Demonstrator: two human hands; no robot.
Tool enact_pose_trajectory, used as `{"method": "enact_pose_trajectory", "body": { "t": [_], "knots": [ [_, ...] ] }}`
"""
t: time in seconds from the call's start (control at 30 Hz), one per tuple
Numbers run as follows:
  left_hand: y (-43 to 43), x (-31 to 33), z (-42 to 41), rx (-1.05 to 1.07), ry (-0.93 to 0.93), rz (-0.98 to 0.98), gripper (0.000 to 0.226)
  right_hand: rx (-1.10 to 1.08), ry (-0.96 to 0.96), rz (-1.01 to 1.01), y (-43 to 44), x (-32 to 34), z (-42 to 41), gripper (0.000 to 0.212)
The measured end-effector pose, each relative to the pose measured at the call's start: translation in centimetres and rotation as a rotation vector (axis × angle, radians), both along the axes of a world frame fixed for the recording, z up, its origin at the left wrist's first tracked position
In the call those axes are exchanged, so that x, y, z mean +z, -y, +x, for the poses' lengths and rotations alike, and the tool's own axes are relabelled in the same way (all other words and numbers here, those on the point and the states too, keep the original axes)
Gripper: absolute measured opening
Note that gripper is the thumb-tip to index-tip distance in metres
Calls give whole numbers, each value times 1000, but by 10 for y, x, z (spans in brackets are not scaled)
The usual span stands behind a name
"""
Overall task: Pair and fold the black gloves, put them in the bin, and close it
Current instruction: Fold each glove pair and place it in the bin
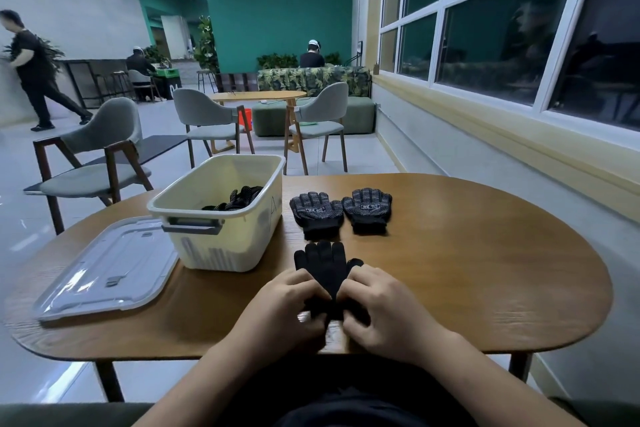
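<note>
Left hand (282,308) and right hand (386,305) pinch a black glove (325,263); the bin (216,248) bears "A".

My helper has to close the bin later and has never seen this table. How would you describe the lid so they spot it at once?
Start at the oval wooden table and find the cream plastic bin on its left half. The lid lies flat just left of that bin. It is the only clear, flat rectangular thing there; the rest are black gloves.
</note>
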State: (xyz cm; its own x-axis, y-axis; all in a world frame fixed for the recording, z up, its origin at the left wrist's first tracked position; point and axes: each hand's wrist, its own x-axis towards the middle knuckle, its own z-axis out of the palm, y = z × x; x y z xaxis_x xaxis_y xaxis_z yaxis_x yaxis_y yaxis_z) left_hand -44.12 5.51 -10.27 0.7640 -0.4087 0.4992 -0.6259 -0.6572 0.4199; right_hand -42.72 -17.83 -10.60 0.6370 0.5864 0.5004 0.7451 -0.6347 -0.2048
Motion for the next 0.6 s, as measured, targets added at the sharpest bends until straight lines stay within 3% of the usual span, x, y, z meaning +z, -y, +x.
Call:
{"method": "enact_pose_trajectory", "body": {
  "t": [0.4,0.6],
  "knots": [
    [1,-5,-1,130,-54,-120,7,-71,-206,114,1,-2,3,12],
    [2,-2,1,174,-128,-114,11,-110,-266,155,3,-1,6,9]
  ]
}}
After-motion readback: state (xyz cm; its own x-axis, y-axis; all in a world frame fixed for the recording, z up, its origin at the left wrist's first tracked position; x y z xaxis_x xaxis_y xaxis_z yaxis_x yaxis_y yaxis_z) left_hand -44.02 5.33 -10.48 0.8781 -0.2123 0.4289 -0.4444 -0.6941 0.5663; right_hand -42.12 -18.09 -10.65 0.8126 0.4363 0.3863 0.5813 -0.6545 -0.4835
